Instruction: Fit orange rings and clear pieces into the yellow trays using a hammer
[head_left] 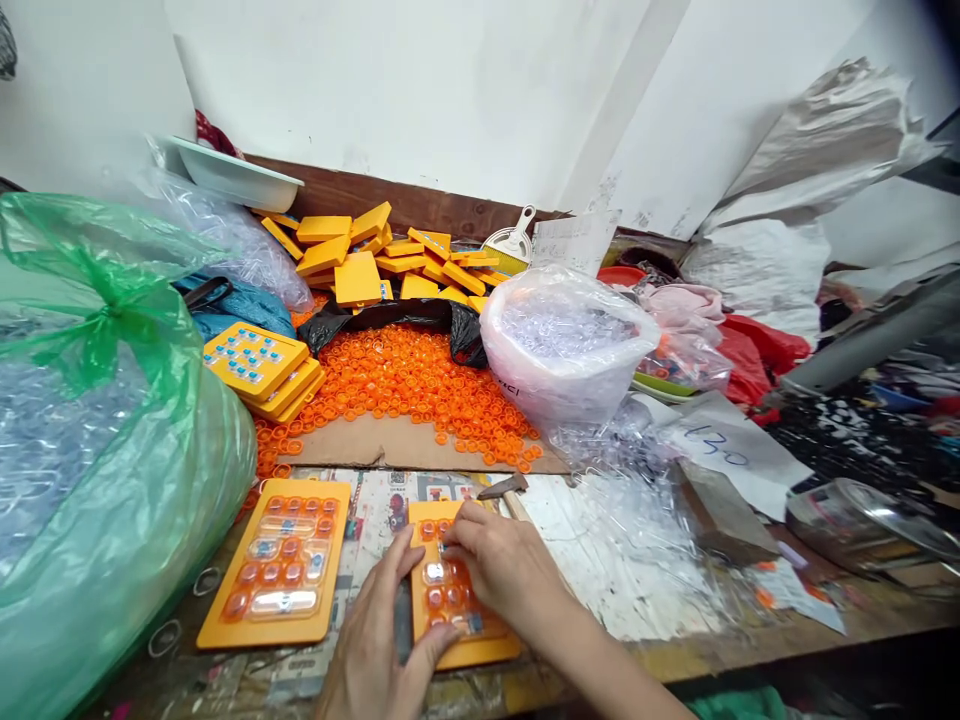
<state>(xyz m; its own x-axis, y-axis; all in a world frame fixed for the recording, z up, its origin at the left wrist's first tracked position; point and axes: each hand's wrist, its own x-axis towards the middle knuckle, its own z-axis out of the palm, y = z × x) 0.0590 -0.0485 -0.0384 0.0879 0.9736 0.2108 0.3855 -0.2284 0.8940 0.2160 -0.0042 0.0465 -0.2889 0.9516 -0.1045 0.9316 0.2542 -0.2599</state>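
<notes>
A yellow board (472,655) with orange and clear plastic pieces set in it lies in front of me. My left hand (382,625) holds this board at its left edge, the thumb resting over the lower face. Over the board's upper right part is my right hand (499,560), its fingertips pinched together at the pieces; whatever they grip is hidden. To the left lies a second yellow board (336,560), filled with orange caps and long clear covers over bluish pieces. A small hammer (502,487) rests just beyond the nearer board.
Loose orange rings (405,375) spread in a heap behind cardboard (352,445). Stacked boards (281,380) and piled yellow boards (358,280) stand farther back. A green bag (187,470) bulges at left; a white bag (577,370) of clear pieces and a wooden block (724,515) stand right.
</notes>
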